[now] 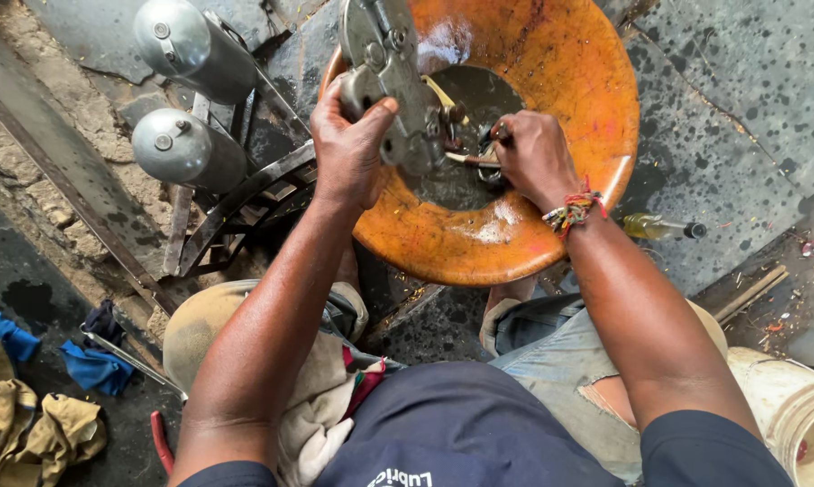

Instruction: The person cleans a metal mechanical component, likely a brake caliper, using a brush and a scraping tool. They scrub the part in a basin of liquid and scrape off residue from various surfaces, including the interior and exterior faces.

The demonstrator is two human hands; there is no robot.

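Note:
My left hand [348, 149] grips the edge of a grey metal engine part [391, 72] and holds it tilted over a round orange basin [569, 81] of dark liquid. My right hand [533, 158], with a woven band at the wrist, is closed around a small brush [466, 159] and presses it against the lower end of the metal part, down in the dark liquid. Several small parts lie wet in the liquid beside the brush. I sit behind the basin with my knees on either side of it.
Two grey metal cylinders [186, 144] on a dark metal frame lie left of the basin. A glass bottle [659, 227] lies on the oily floor to the right. Blue and tan rags [28, 406] sit at bottom left, a white bucket [799, 410] at bottom right.

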